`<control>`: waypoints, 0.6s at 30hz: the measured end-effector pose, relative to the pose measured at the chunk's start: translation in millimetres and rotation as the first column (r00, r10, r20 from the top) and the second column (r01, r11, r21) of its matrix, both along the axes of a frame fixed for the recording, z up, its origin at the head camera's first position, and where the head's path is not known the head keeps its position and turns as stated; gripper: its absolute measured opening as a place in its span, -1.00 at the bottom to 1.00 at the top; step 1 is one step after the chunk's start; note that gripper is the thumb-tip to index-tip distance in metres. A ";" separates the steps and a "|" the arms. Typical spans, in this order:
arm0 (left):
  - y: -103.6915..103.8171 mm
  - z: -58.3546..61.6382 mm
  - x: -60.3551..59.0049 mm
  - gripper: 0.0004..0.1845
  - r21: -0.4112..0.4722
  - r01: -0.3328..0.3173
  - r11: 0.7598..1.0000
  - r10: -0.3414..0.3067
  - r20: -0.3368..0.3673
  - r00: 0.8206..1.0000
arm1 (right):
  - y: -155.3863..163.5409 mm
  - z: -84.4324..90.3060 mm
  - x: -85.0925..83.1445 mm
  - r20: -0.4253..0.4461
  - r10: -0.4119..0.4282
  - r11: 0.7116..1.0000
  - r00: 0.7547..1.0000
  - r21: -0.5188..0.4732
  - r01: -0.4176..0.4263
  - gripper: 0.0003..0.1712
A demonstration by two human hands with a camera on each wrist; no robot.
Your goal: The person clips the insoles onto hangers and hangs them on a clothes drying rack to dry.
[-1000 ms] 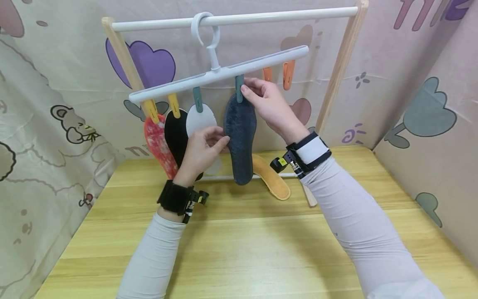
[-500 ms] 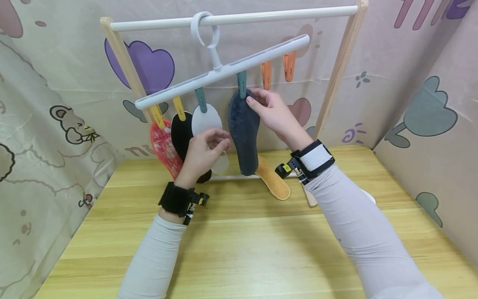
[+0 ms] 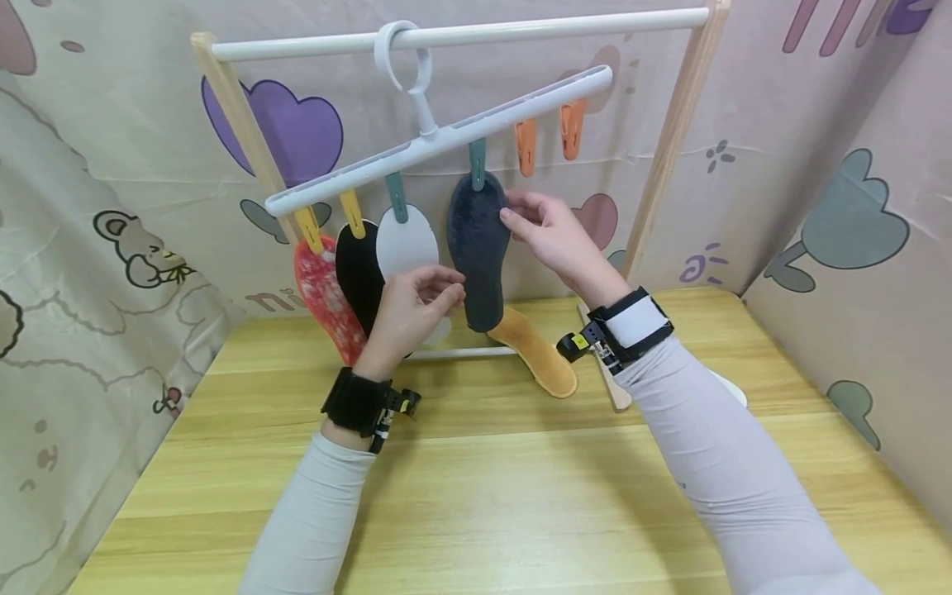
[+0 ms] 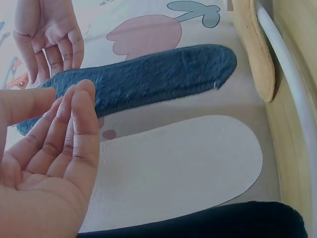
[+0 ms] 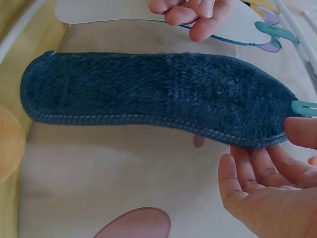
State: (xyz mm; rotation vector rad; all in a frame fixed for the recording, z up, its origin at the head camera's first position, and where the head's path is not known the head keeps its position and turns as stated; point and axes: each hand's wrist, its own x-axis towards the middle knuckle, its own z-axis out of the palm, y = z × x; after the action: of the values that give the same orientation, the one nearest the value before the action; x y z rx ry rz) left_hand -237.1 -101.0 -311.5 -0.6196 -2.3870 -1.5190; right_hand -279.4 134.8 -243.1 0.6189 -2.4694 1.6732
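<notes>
A dark blue fuzzy insole [image 3: 478,248] hangs from a teal clip [image 3: 477,161] on the tilted white hanger [image 3: 446,136]. My right hand [image 3: 531,219] is open at its right edge, with the fingers just off the rim [image 5: 262,183]. My left hand [image 3: 427,293] is open at the insole's lower left; its straight fingertips [image 4: 79,96] lie against the blue edge [image 4: 148,74]. Neither hand grips anything. Left of the blue insole hang a white insole [image 3: 405,244], a black insole [image 3: 357,273] and a red insole [image 3: 323,297].
The hanger hooks over a white rail [image 3: 521,31] between two wooden posts [image 3: 669,140]. Two orange clips [image 3: 525,147] hang bare near its raised right end. A tan insole [image 3: 535,351] lies on the wooden table [image 3: 483,496] behind the lower bar. Patterned cloth walls close in all around.
My right hand has let go of the teal clip and dropped beside the blue insole. The hanger's right end has risen. My left hand has shifted slightly right and down.
</notes>
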 end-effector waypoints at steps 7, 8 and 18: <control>6.8 -4.8 -1.0 -0.83 -0.007 0.031 0.999 -0.031 0.013 0.999 | 6.2 -7.9 1.3 0.052 -0.009 0.999 0.999 0.052 0.006 -0.40; 8.0 -5.7 -1.2 -0.84 -0.011 0.034 0.999 -0.034 0.012 0.999 | 7.1 -9.1 1.8 0.065 -0.007 0.998 0.998 0.056 0.003 -0.39; 23.4 -16.9 -4.4 -0.81 0.028 0.113 0.993 -0.113 0.033 0.993 | 18.9 -29.1 -0.1 0.111 0.017 0.994 0.994 0.101 -0.028 -0.42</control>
State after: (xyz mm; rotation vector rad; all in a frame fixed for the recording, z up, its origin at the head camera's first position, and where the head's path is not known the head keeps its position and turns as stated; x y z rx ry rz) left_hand -241.5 -77.7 -328.4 -0.7400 -2.3903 -1.6166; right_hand -279.5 153.8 -272.2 0.5825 -2.6490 1.6386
